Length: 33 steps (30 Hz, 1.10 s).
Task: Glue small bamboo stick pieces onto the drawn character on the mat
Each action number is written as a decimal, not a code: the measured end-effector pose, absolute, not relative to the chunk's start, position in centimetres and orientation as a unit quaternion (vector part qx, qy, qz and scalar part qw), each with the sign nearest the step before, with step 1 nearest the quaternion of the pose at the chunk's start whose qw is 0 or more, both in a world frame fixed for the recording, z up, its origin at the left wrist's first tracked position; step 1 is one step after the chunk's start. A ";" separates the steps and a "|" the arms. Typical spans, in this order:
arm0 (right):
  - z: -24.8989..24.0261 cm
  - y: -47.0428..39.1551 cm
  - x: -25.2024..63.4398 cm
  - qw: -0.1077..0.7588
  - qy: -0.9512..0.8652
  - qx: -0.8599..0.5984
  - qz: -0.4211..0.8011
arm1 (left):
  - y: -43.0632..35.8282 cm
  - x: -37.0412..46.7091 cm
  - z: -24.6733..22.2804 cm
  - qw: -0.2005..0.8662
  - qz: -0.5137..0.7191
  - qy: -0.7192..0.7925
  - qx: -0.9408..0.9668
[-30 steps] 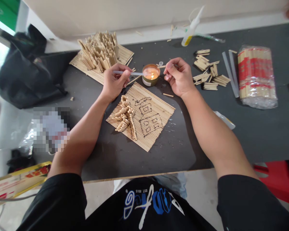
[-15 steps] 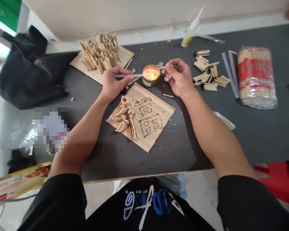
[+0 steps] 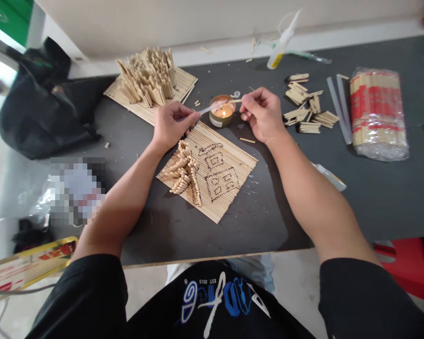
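My left hand (image 3: 175, 123) pinches a clear glue stick (image 3: 208, 108), its far end over a lit candle (image 3: 222, 118) in a tin. Between the fingertips of my right hand (image 3: 263, 113) is a short wooden stick (image 3: 236, 100), whose tip meets or nearly meets the glue stick's end above the tin. Below the hands lies a square mat of wooden sticks (image 3: 229, 160) with dark outlined characters drawn on it. Short sticks (image 3: 183, 172) stand upright in rows on its left part. A single loose stick (image 3: 247, 140) lies right of the mat.
Behind my left hand stands another stick mat crowded with upright sticks (image 3: 148, 77). Bundles of short sticks (image 3: 307, 103), glue sticks (image 3: 339, 108) and a wrapped stick pack (image 3: 378, 113) lie right. A glue bottle (image 3: 282, 42) stands by the wall; a black bag (image 3: 45, 108) is left.
My left hand has shifted slightly right and tilted the glue stick's end upward, out of the flame. It now meets or nearly meets the wooden stick's tip. The right hand has barely moved.
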State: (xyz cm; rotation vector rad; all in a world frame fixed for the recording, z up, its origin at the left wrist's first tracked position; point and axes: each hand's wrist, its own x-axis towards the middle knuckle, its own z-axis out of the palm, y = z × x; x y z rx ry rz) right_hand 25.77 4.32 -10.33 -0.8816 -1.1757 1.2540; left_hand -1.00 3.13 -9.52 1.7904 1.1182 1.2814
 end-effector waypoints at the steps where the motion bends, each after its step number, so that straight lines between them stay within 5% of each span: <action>1: -10.4 4.4 25.7 0.572 -0.500 -0.376 0.531 | 3.1 -0.9 -9.4 0.331 0.486 0.430 0.685; 33: -11.4 5.1 25.4 0.580 -0.545 -0.385 0.467 | 3.3 -1.1 -9.3 0.320 0.468 0.438 0.698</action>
